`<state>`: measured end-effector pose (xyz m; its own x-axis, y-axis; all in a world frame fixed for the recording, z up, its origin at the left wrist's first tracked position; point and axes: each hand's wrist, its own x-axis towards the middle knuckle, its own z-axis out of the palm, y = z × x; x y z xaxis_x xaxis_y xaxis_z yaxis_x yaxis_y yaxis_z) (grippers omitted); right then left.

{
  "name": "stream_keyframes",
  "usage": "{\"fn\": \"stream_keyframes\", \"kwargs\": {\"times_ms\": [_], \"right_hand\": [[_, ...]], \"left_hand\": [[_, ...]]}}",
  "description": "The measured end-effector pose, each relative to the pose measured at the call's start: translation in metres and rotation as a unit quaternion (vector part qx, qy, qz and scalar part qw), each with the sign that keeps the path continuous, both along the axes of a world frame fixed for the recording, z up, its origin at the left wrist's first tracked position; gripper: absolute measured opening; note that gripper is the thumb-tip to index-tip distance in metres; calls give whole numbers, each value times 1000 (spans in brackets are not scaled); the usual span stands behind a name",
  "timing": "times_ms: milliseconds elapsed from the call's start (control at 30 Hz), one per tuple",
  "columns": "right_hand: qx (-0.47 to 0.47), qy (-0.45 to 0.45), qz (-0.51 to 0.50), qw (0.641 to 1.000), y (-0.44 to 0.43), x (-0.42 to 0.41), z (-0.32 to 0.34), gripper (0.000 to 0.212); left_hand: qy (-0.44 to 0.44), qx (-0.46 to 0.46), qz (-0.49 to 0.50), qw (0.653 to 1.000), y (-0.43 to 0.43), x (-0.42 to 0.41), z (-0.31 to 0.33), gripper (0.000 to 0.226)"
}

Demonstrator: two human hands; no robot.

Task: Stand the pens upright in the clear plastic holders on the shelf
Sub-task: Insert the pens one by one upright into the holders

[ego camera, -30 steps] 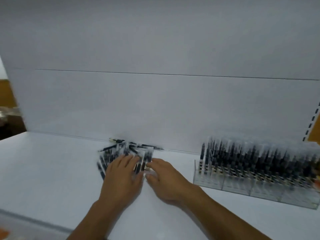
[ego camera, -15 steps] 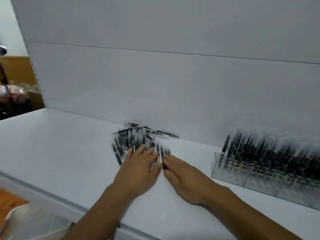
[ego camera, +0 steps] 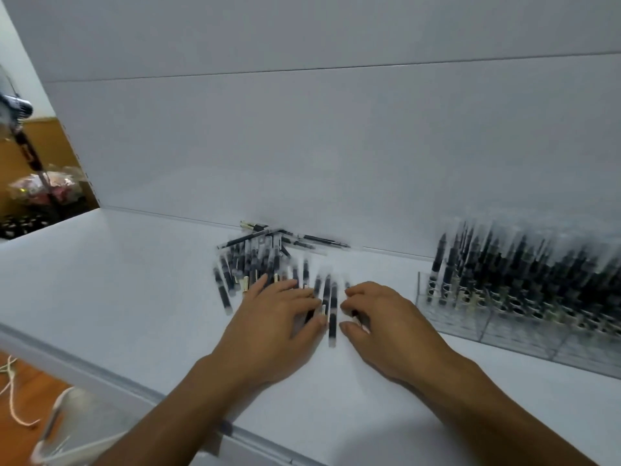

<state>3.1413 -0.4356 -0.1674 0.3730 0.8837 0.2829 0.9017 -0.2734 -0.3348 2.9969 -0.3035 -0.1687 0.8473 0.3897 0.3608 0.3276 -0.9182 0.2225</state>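
Note:
A loose pile of black pens in clear sleeves point(ego camera: 250, 264) lies on the white shelf point(ego camera: 117, 280) near the back panel. My left hand point(ego camera: 279, 321) rests flat on the pile's near edge, fingers spread over several pens. Two pens point(ego camera: 331, 307) lie between my hands. My right hand point(ego camera: 383, 324) sits just to their right with its fingers curled down, and a dark pen point(ego camera: 359, 317) shows between its thumb and fingers. The clear plastic holders point(ego camera: 497, 326) stand at the right, packed with upright pens point(ego camera: 524, 274).
The shelf's front edge point(ego camera: 100, 373) runs diagonally below my forearms. Under it sit a white plastic object point(ego camera: 64, 428) and a cord point(ego camera: 10, 395) on a wooden floor. Wrapped goods point(ego camera: 43, 190) lie past the shelf's left end.
The view has dropped and come closer. Both hands have slid back toward me, dragging a few pens out of the pile. My right fingers have gone from flat to curled.

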Motion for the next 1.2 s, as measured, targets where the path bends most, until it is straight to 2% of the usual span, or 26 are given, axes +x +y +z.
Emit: {"fn": "stream_keyframes", "kwargs": {"times_ms": [67, 133, 300, 367, 400, 467, 633, 700, 967, 1100, 1200], "right_hand": [[1, 0, -20, 1000, 0, 0, 1, 27], [-2, 11, -39, 999, -1, 0, 2, 26], [-21, 21, -35, 999, -7, -1, 4, 23], [-23, 29, -31, 999, -7, -1, 4, 24], [-25, 33, -29, 999, -7, -1, 5, 26], [-25, 43, -27, 998, -7, 0, 6, 28], [-20, 66, -34, 997, -8, 0, 6, 10], [-18, 75, -39, 996, -9, -1, 7, 15], [-10, 132, -37, 990, -10, -2, 9, 11], [4, 154, -26, 988, -9, -3, 10, 12], [25, 148, -29, 988, -8, -3, 9, 11]], "left_hand": [[-17, 17, -4, 1000, -1, 6, 9, 43], [5, 17, 25, 1000, 2, 17, 19, 38], [177, -6, 102, 979, 14, 53, 37, 34], [222, -14, 114, 968, 18, 64, 42, 26], [237, -12, 114, 965, 19, 69, 44, 19], [262, -15, 119, 958, 20, 76, 48, 24], [312, -23, 113, 943, 18, 88, 58, 22], [332, -48, 112, 935, 20, 91, 61, 25], [350, -86, 110, 926, 28, 90, 61, 29], [320, -79, 107, 938, 27, 87, 59, 25], [277, -112, 110, 948, 32, 80, 55, 21]]}}
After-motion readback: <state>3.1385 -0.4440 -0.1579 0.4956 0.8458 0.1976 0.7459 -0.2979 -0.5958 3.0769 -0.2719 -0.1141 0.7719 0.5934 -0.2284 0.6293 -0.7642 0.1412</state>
